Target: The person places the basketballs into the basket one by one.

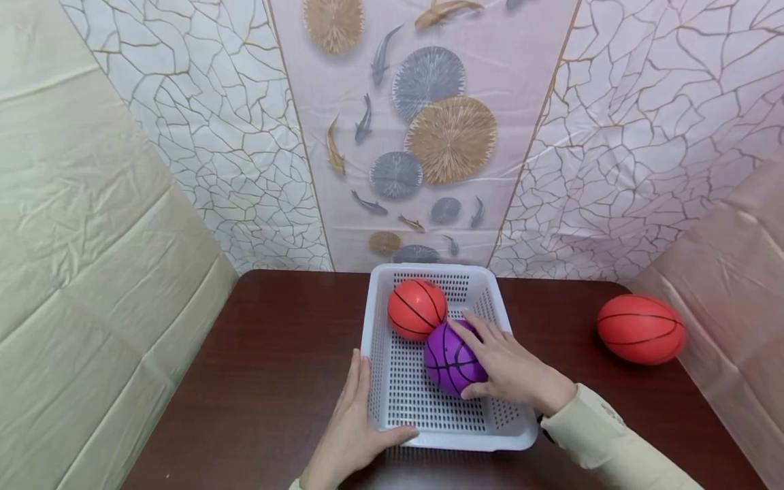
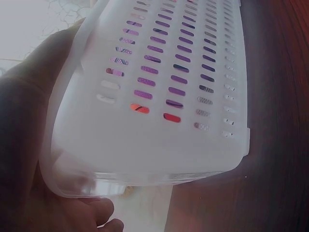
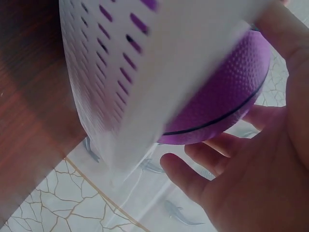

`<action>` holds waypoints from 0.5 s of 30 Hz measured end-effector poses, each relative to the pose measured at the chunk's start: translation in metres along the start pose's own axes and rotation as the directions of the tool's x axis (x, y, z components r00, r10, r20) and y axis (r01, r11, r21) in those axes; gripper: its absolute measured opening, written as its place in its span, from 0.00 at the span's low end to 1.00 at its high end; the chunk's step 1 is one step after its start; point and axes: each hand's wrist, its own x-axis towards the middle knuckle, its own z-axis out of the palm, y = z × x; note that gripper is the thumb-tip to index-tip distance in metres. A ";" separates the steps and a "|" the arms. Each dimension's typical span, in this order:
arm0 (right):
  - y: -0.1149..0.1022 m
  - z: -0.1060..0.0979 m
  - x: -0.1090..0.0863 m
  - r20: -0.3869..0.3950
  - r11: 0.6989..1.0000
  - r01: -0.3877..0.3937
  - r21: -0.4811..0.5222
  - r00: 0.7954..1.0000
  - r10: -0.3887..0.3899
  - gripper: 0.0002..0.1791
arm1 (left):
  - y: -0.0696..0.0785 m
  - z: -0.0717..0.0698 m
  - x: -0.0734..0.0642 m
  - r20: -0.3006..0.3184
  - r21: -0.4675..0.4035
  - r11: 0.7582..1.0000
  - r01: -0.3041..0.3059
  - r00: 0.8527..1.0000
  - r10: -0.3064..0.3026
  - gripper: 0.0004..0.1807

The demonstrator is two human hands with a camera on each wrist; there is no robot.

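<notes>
A white perforated plastic basket (image 1: 422, 439) stands on the dark table, holding a purple toy basketball (image 1: 450, 361) and a red one (image 1: 418, 309) that sit side by side. My right hand (image 1: 511, 364) grips the purple ball from its right side, thumb toward the near side and fingers over the top. The right wrist view shows its fingers (image 3: 212, 150) around the purple ball, partly hidden by the basket's rim. At the basket's near left corner, my left hand (image 1: 352, 422) rests with straight fingers along the left side and its thumb at the front rim.
Another red ball (image 1: 641, 329), looking somewhat elongated, lies on the table (image 1: 275, 354) at the far right, beside a draped beige side panel (image 1: 723, 272). A patterned cloth (image 1: 404, 224) hangs behind the table, and a second beige panel (image 1: 116, 272) slopes along the left.
</notes>
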 end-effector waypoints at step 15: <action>0.003 -0.025 -0.023 -0.002 0.987 -0.126 0.096 0.992 0.126 0.62 | 0.000 0.001 0.000 -0.001 -0.001 1.000 -0.002 1.000 0.002 0.74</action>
